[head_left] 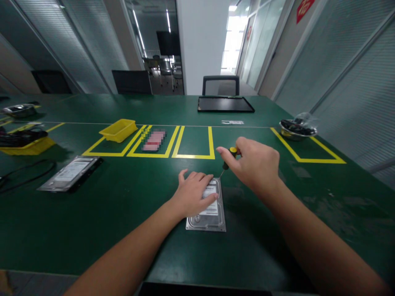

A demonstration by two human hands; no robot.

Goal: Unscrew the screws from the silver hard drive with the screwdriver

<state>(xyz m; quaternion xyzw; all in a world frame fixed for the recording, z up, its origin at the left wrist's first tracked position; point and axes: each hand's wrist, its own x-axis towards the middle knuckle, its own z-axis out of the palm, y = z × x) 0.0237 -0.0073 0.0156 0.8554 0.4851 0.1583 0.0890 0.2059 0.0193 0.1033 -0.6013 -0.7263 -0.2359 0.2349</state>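
Note:
A silver hard drive [216,222] with a white label lies flat on the green table in front of me. My left hand [195,193] rests across its left side, fingers spread, covering part of the label. In my right hand [257,160] is a screwdriver [226,164] with a yellow and black handle. Its thin shaft slants down to the drive's far right corner, where the tip seems to touch. Whether a screw sits under the tip is too small to tell.
Another hard drive [69,174] lies to the left. Yellow tape squares hold a yellow tray [119,130] and a blurred pink item [154,140]. A metal bowl of dark parts [298,128] stands at right, a black panel [226,104] at the back. A cable-filled yellow bin [27,146] is far left.

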